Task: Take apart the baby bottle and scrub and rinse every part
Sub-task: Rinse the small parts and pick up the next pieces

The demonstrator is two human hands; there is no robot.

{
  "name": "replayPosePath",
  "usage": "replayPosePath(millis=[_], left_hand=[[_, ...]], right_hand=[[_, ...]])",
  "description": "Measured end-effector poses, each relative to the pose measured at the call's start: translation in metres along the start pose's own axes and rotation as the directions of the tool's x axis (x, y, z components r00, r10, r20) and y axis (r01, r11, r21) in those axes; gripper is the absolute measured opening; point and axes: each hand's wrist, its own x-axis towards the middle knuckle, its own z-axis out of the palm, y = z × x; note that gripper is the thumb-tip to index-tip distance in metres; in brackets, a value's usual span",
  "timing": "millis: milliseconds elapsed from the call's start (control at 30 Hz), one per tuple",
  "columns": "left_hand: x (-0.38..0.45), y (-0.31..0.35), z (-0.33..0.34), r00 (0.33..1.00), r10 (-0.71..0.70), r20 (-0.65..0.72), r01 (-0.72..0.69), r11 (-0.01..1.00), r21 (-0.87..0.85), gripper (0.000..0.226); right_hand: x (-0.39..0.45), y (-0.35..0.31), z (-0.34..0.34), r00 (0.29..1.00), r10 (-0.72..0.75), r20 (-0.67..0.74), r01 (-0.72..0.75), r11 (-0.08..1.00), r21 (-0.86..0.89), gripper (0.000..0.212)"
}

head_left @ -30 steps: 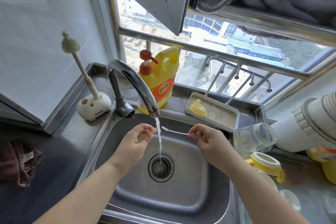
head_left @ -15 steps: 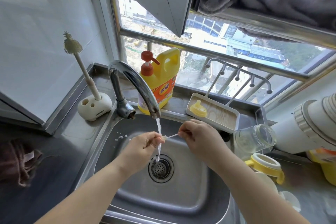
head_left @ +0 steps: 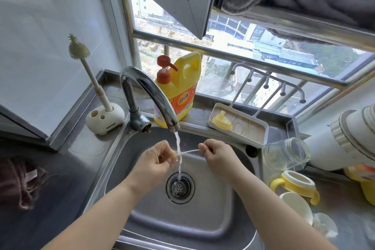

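Observation:
Over the steel sink (head_left: 213,219), my left hand (head_left: 157,161) and my right hand (head_left: 218,155) each pinch one end of a thin clear bottle straw (head_left: 190,151). The straw lies across the water stream running from the faucet (head_left: 154,95). The glass bottle body (head_left: 288,153) lies on its side on the counter to the right. Below it sits the yellow handled collar (head_left: 294,186), with a white cap (head_left: 296,207) in front of it. A yellow spout nipple (head_left: 222,121) rests in the white drying tray (head_left: 261,128) behind the sink.
A yellow detergent jug (head_left: 178,89) with a red pump stands behind the faucet. A silicone bottle brush (head_left: 87,71) stands upright in its white holder (head_left: 105,118) at the left. A white appliance (head_left: 345,140) lies at the right, a brown cloth (head_left: 22,184) at the far left.
My hands came together half a second ago and have now drawn apart again, sliding along the straw under the running water.

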Motion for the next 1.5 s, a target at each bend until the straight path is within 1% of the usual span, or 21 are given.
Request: replayPosePath(millis=[67,167,233,333,433,500,567,667,700,767,833,867,933,1000,1067,1167,1233,1333,1400,1433,1500], left_hand=[[0.0,0.001,-0.003,1.0,-0.009,-0.009,0.009,1.0,0.016,0.016],[0.001,0.003,-0.003,0.998,-0.007,0.055,0.003,0.998,0.067,0.017],[0.001,0.004,0.002,0.994,-0.043,0.099,0.032,0.994,0.106,0.022],[0.0,0.006,0.007,0.982,-0.121,0.142,0.115,0.992,0.055,0.024],[0.001,0.002,0.003,0.988,-0.107,0.11,0.094,0.989,0.114,0.016],[0.002,-0.001,0.0,0.989,-0.114,0.099,0.106,0.991,0.08,0.015],[0.001,0.0,0.002,0.986,-0.104,0.134,0.101,0.994,0.029,0.018],[0.001,0.006,0.009,0.986,-0.06,0.158,0.066,0.997,-0.032,0.014],[0.002,0.006,0.008,0.988,-0.058,0.146,0.062,0.998,-0.023,0.013],[0.005,0.004,0.004,0.992,-0.068,0.104,0.062,0.996,0.057,0.015],[0.006,0.003,0.001,0.993,-0.09,0.077,0.077,0.985,0.154,0.021],[0.007,0.003,0.0,0.991,-0.114,0.074,0.101,0.982,0.161,0.024],[0.007,0.005,0.004,0.977,-0.188,0.105,0.177,0.979,0.101,0.027],[0.006,0.008,0.006,0.962,-0.227,0.151,0.222,0.974,0.051,0.025],[0.006,0.008,0.001,0.966,-0.218,0.141,0.222,0.975,-0.012,0.019],[0.007,0.007,-0.002,0.971,-0.198,0.132,0.214,0.97,-0.117,0.011],[0.007,0.01,0.002,0.974,-0.185,0.133,0.201,0.973,-0.117,0.009],[0.007,0.006,0.006,0.979,-0.177,0.102,0.181,0.983,-0.035,0.014],[0.008,-0.004,0.007,0.971,-0.23,0.068,0.226,0.973,0.054,0.017],[0.008,-0.009,0.008,0.959,-0.276,0.059,0.272,0.96,0.065,0.019],[0.009,-0.017,0.018,0.916,-0.393,0.085,0.393,0.919,0.014,0.026]], right_hand=[[-0.002,0.0,-0.001,0.999,0.008,0.032,-0.009,1.0,0.009,0.032],[-0.004,-0.006,-0.002,0.999,-0.022,0.05,0.021,0.999,0.029,0.033],[-0.001,-0.009,-0.003,0.999,-0.04,0.007,0.04,0.999,-0.002,0.031],[0.002,-0.007,-0.004,0.998,-0.035,-0.061,0.031,0.997,-0.072,0.025],[-0.002,-0.001,-0.002,0.999,-0.04,-0.035,0.034,0.987,-0.157,0.024],[-0.005,-0.001,0.001,0.998,-0.065,0.009,0.066,0.989,-0.129,0.026],[-0.006,-0.005,0.004,0.995,-0.091,0.037,0.094,0.991,-0.096,0.025],[-0.001,-0.009,0.007,0.995,-0.101,0.018,0.102,0.99,-0.099,0.022],[0.001,-0.007,0.005,0.997,-0.081,-0.01,0.08,0.993,-0.088,0.022],[0.005,0.0,-0.001,0.998,-0.036,-0.052,0.033,0.998,-0.059,0.023],[0.005,0.003,-0.001,0.999,-0.031,-0.027,0.029,0.998,-0.064,0.024],[0.003,0.002,0.002,0.999,-0.044,0.001,0.044,0.997,-0.068,0.025],[0.002,-0.002,0.01,0.998,-0.061,0.027,0.063,0.996,-0.065,0.025],[0.006,-0.001,0.008,0.999,-0.031,-0.021,0.03,0.998,-0.05,0.027],[0.01,0.005,0.001,0.998,-0.005,-0.061,0.004,1.0,-0.027,0.029],[0.007,0.002,0.006,0.999,-0.039,-0.004,0.039,0.999,-0.024,0.025],[0.003,-0.004,0.013,0.997,-0.071,0.022,0.071,0.997,-0.023,0.024],[0.007,0.003,0.002,0.999,-0.033,-0.027,0.032,0.999,-0.039,0.024],[0.006,0.015,-0.015,0.999,0.006,-0.035,-0.009,0.996,-0.086,0.023],[0.005,0.021,-0.023,0.999,0.019,-0.026,-0.022,0.992,-0.125,0.023],[-0.001,0.034,-0.036,0.998,0.05,-0.04,-0.057,0.978,-0.199,0.023]])
